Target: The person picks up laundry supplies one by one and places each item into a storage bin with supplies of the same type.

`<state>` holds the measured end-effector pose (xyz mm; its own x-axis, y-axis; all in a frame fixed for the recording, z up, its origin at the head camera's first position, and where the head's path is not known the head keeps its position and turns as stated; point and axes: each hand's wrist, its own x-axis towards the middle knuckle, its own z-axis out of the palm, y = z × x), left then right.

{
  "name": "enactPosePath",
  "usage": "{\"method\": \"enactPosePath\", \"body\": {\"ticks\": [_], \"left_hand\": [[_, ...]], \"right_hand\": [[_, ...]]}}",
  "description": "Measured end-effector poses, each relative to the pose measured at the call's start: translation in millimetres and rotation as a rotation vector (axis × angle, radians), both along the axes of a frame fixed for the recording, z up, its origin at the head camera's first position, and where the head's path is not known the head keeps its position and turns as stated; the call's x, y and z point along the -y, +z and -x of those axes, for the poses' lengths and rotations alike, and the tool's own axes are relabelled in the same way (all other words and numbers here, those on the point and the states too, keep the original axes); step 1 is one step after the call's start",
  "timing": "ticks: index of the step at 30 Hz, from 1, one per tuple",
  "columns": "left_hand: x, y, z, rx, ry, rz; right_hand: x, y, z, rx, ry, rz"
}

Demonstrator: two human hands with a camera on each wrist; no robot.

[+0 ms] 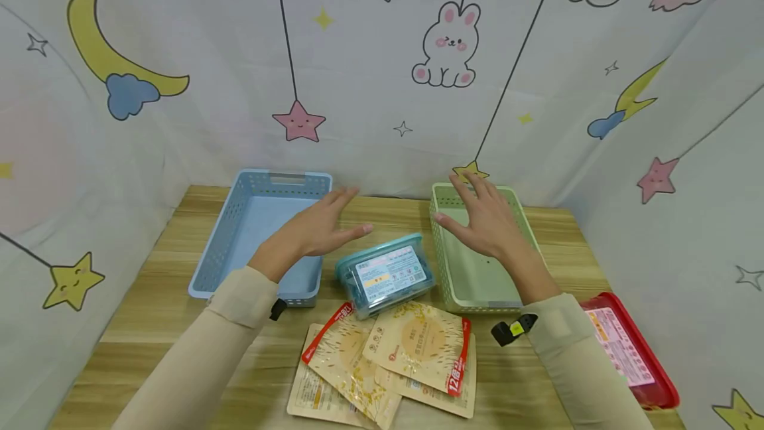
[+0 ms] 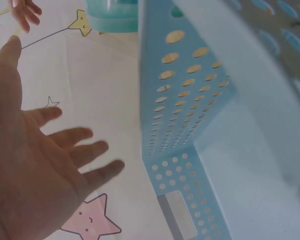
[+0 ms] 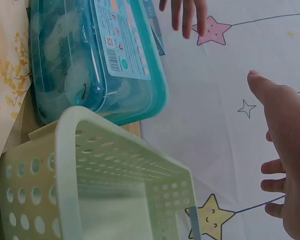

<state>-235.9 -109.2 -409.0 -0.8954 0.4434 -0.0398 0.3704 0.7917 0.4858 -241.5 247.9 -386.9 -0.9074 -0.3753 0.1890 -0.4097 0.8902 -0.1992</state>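
Observation:
My left hand [image 1: 316, 224] is held over the right side of the blue basket [image 1: 205, 251], fingers spread and holding nothing. My right hand [image 1: 483, 217] hovers above the green basket [image 1: 444, 277], its fingers spread too. Both baskets show bare floors. Between them lies a clear plastic tub [image 1: 388, 277] with a teal lid and a white label, tipped so the label faces up. In the right wrist view, bluish packets show through the wall of the tub [image 3: 65, 60]. Several beige pouches [image 1: 412, 344] with red edge strips overlap in front of the tub.
A red-lidded box [image 1: 633, 350] with a pink label sits at the right of the wooden table [image 1: 143, 330], partly behind my right sleeve. A white cloth [image 1: 370, 151] printed with stars, moons and rabbits hangs behind and beside the table.

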Motion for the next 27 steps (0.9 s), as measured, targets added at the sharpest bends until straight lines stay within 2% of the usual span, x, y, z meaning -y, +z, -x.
{"method": "enactPosePath", "body": {"ticks": [7, 11, 20, 27], "left_hand": [[-1.8, 1.0, 7.1, -0.026, -0.09, -0.036], [-2.9, 3.9, 9.9, -0.034, -0.119, -0.032], [-11.3, 6.3, 11.7, -0.028, -0.168, -0.049], [-14.6, 8.7, 13.9, -0.026, -0.201, -0.013]], "right_hand": [[11.6, 3.2, -0.6, -0.026, 0.016, 0.013], [18.1, 1.4, -0.8, -0.024, 0.024, 0.022], [31.5, -1.9, -4.9, 0.058, 0.041, 0.113], [41.0, -5.9, -7.5, 0.116, 0.025, 0.244]]}}
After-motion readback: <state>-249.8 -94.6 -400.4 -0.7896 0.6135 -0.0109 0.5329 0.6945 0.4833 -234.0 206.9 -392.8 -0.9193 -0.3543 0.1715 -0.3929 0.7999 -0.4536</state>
